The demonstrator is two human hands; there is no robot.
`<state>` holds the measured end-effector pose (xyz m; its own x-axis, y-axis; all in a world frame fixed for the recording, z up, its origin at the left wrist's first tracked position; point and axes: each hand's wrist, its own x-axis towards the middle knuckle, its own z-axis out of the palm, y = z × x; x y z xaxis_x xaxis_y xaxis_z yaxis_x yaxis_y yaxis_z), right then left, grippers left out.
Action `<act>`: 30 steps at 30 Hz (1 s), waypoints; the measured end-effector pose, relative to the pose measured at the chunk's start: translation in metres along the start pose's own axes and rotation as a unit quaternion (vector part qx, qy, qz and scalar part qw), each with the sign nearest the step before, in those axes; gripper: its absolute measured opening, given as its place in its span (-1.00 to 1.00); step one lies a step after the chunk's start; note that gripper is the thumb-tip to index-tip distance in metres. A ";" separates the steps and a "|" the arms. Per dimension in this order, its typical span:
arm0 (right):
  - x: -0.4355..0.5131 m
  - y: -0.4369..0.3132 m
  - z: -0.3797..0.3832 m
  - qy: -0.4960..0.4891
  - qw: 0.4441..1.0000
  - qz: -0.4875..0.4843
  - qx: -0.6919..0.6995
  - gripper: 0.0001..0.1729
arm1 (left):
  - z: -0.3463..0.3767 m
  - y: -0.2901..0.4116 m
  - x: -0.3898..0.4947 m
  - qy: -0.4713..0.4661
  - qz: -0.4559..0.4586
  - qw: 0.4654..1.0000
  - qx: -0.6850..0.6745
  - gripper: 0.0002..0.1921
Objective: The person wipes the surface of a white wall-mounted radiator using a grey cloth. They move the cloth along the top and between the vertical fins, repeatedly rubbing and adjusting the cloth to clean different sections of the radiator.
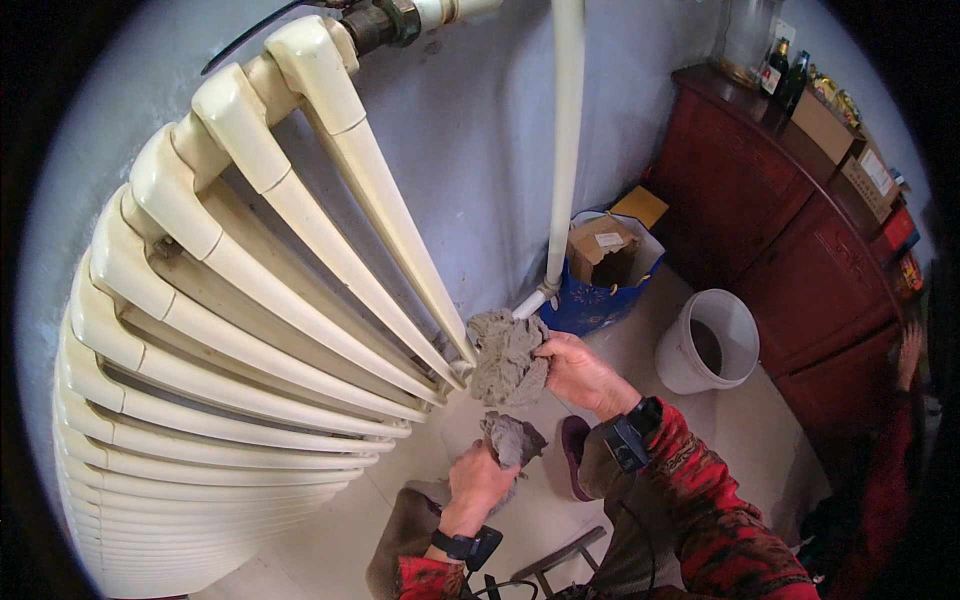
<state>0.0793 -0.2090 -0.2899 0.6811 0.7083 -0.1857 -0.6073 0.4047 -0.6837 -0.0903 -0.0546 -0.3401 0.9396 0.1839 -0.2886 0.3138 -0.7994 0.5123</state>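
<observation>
My right hand point(589, 373) grips the edge of a grey rag point(508, 360), spread and crumpled near the low end of the white heating pipe point(530, 304). Just left of that rag stand the lower ends of the cream radiator point(322, 315), a row of upright columns. A second bunched grey cloth point(512, 441) is clenched in my left hand point(480, 480), lower in the picture, with part of it hanging beneath the fist. Both wrists carry black strapped devices. Whether the upper rag touches the pipe or the radiator, I cannot tell.
A white bucket point(709, 341) with dark contents stands on the tiled floor at right. Near the wall sits a blue bag point(604, 296) holding a cardboard box. A dark red cabinet point(750, 180) bears bottles and boxes. Another person's hand point(910, 356) shows at the right rim.
</observation>
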 end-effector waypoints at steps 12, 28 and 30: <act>0.001 0.001 0.016 0.063 0.998 -0.011 -0.028 -0.53 | -0.020 0.007 -0.014 0.097 0.011 0.995 -0.035 -0.48; 0.018 0.016 -0.003 0.125 0.975 -0.003 -0.185 -0.65 | -0.036 -0.012 -0.023 0.104 0.031 0.993 -0.035 -0.32; 0.022 0.016 -0.006 0.126 0.874 -0.032 -0.468 -0.66 | -0.037 -0.012 -0.024 0.062 -0.003 0.997 -0.040 -0.36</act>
<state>0.0870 -0.1901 -0.3096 0.8413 0.5040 -0.1954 -0.0446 -0.2956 -0.9543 -0.1113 -0.0284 -0.3090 0.9457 0.2622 -0.1922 0.3250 -0.7503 0.5757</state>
